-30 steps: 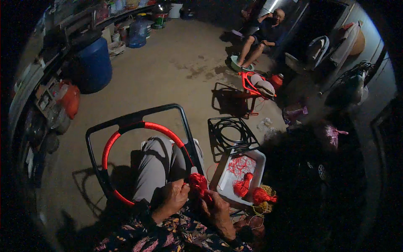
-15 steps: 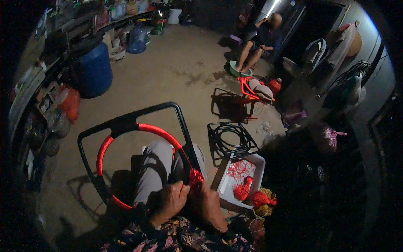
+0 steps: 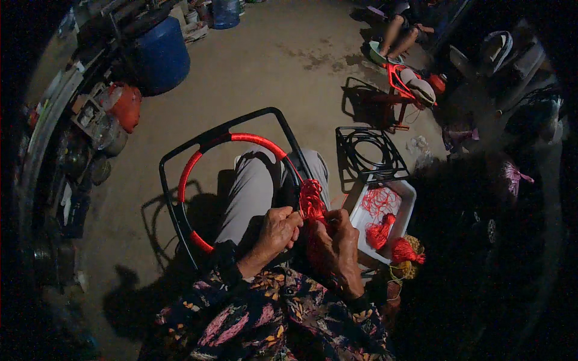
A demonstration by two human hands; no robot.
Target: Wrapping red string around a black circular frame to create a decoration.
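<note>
A black frame (image 3: 223,127) with a ring inside it leans over my lap, and red cord is wound tightly around parts of the ring. At the ring's right side hangs a loose bundle of red cord (image 3: 312,201). My right hand (image 3: 338,243) is closed around the lower part of this bundle. Just left of it, my left hand (image 3: 277,236) is closed with curled fingers beside the ring and the cord. What lies between the left fingertips is hidden. My grey trouser legs (image 3: 256,183) show behind the frame.
To my right stands a white tray (image 3: 411,198) with red cord in it, and more black frames (image 3: 370,150) lie beyond. Farther off are a red chair (image 3: 400,90) and a seated person (image 3: 409,30) with feet in a basin. A blue barrel (image 3: 161,57) stands far left.
The view has tilted down and shifted left, so things sit higher and farther right in it. My hands have moved slightly apart; the right one still grips the cord bundle.
</note>
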